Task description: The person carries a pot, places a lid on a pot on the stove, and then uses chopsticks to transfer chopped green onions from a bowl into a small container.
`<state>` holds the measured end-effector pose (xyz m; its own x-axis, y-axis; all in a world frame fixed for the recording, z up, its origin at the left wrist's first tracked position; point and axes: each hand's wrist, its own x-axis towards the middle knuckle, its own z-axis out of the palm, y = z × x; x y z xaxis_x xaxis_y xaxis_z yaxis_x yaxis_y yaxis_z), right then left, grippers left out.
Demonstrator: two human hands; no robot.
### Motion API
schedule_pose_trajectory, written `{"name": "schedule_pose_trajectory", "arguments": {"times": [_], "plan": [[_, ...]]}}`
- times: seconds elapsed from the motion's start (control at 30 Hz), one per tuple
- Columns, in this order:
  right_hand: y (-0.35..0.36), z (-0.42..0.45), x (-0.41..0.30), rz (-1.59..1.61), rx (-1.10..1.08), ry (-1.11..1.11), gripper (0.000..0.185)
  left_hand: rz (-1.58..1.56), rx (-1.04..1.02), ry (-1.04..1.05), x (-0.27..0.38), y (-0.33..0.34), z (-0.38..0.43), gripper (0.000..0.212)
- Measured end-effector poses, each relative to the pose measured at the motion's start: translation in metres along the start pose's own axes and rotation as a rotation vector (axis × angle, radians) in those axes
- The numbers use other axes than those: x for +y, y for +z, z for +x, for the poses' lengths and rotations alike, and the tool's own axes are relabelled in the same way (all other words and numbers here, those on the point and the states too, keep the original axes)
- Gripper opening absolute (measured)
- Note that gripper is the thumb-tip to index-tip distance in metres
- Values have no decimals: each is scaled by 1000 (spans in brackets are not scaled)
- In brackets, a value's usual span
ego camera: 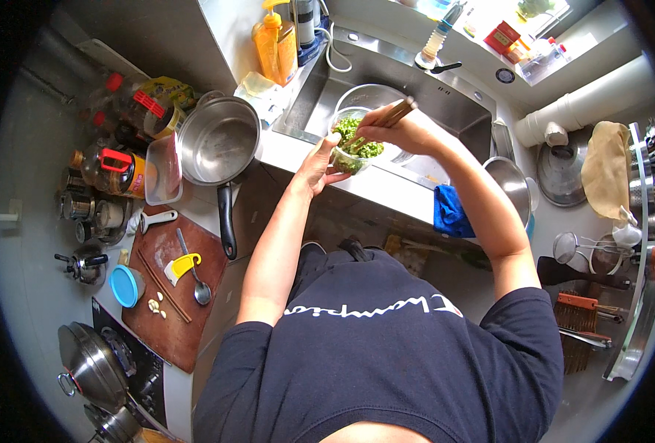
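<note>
My left hand (320, 166) grips a clear round bowl (355, 165) by its near left side, thumb up at the rim. Chopped green food (369, 149) fills much of the bowl. Wooden chopsticks (396, 112) are held in my right hand (402, 132), their lower ends down in the green food. The bowl is held over the front edge of a stainless steel sink (327, 102). Behind it, inside the sink, sits a larger clear bowl (360, 94), partly hidden by my right hand.
A steel pan (216, 141) with a black handle stands left of the sink. Garlic cloves (155, 305), a spoon (201, 292) and a yellow-handled peeler or scraper (183, 267) lie on a brown cutting board (166, 338). A blue cloth (450, 210) hangs over the counter's front edge.
</note>
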<state>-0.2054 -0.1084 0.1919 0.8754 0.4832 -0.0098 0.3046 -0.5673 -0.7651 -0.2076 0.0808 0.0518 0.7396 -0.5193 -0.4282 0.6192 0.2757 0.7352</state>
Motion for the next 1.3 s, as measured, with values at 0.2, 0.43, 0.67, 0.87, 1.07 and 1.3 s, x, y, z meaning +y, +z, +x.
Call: {"name": "schedule_pose_trajectory", "arguments": {"times": [0.2,0.43,0.67,0.87,1.07,1.3], "plan": [[-26,7,-16,170,-81,110,17,14,27,23,8,6,-9,92],[-23,8,-12,226,22,109,20,57,68,27,14,10,-10,92],[-20,5,-3,71,148,92,21,52,53,23,13,11,-7,91],[-27,-1,-23,105,60,105,18,36,98,23,10,1,-9,95],[-8,7,-1,-106,82,-135,17,19,67,45,13,11,-2,95],[-30,15,-25,-229,162,-35,21,46,98,45,9,2,-6,89]]}}
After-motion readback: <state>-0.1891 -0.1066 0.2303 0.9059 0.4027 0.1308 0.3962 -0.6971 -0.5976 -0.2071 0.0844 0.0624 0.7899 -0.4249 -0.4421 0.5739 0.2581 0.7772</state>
